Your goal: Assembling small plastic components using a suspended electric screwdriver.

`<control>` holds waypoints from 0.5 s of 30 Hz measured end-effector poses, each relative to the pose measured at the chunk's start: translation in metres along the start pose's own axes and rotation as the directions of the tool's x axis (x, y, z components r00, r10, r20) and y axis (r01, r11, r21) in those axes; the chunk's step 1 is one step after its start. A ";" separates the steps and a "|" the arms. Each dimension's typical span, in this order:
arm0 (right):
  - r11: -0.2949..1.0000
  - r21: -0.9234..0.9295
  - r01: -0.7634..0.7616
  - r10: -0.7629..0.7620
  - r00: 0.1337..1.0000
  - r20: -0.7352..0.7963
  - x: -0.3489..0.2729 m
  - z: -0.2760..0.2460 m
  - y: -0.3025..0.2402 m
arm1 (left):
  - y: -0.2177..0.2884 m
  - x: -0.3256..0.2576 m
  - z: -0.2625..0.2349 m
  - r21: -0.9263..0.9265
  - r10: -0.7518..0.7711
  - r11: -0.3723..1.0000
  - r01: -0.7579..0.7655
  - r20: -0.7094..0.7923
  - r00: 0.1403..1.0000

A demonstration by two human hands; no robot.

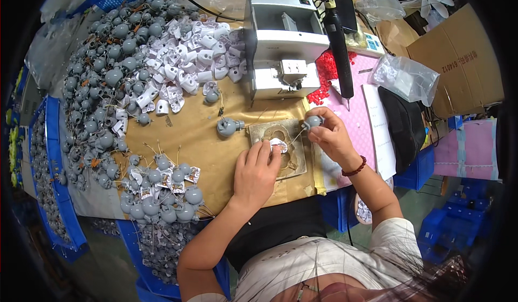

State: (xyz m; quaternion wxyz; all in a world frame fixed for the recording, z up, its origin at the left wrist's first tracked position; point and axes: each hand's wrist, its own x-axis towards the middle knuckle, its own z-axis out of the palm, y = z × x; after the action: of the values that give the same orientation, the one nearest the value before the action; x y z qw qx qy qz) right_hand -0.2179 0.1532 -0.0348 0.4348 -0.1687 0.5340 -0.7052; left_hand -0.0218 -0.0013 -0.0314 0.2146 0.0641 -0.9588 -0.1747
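Two hands at the jig plate (pixel 291 164): left hand (pixel 256 172) pinches a white bracket (pixel 279 145); right hand (pixel 329 134) grips a grey motor (pixel 312 121); thin wires (pixel 295 137) between could snag or tear if pulled apart.

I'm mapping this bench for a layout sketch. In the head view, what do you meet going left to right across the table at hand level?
Heap of grey round parts → lone grey part → left hand on a small white piece → right hand holding a grey part → pink mat → black pouch.

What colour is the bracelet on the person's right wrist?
Dark red beads: the bracelet sits just behind the right hand, seen clearly in the head view.
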 end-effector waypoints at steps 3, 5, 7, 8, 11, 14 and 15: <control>0.969 0.183 -0.168 0.157 0.985 0.073 0.007 0.017 -0.012 | -0.001 0.000 -0.001 0.005 0.007 1.000 -0.007 0.008 1.000; 0.973 -0.012 -0.231 0.230 0.965 0.129 0.012 0.019 -0.016 | -0.002 0.002 -0.003 0.009 0.012 1.000 -0.012 0.021 1.000; 0.941 -0.279 -0.191 0.237 0.961 0.142 0.015 0.021 -0.017 | -0.003 0.002 -0.005 -0.003 0.014 1.000 -0.014 0.029 0.999; 0.887 -0.456 -0.074 0.148 0.980 0.129 0.017 0.026 -0.011 | -0.003 0.003 -0.005 -0.010 0.015 1.000 -0.015 0.033 0.999; 0.599 -0.776 0.200 -0.100 0.979 0.175 0.017 0.035 -0.005 | -0.004 0.002 -0.007 -0.032 0.012 0.999 -0.011 0.050 0.999; 0.392 -0.865 0.313 -0.207 0.946 0.249 0.017 0.040 -0.001 | -0.004 0.003 -0.007 -0.038 0.011 0.999 -0.010 0.039 0.999; 0.338 -0.886 0.317 -0.223 0.942 0.252 0.016 0.042 0.001 | -0.004 0.004 -0.007 -0.054 -0.004 0.999 0.006 0.039 0.999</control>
State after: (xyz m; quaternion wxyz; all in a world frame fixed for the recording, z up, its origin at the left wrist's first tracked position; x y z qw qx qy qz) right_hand -0.1972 0.1152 -0.0240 0.1685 -0.4960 0.7783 -0.3463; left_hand -0.0222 -0.0081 -0.0252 0.1973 0.0571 -0.9576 -0.2022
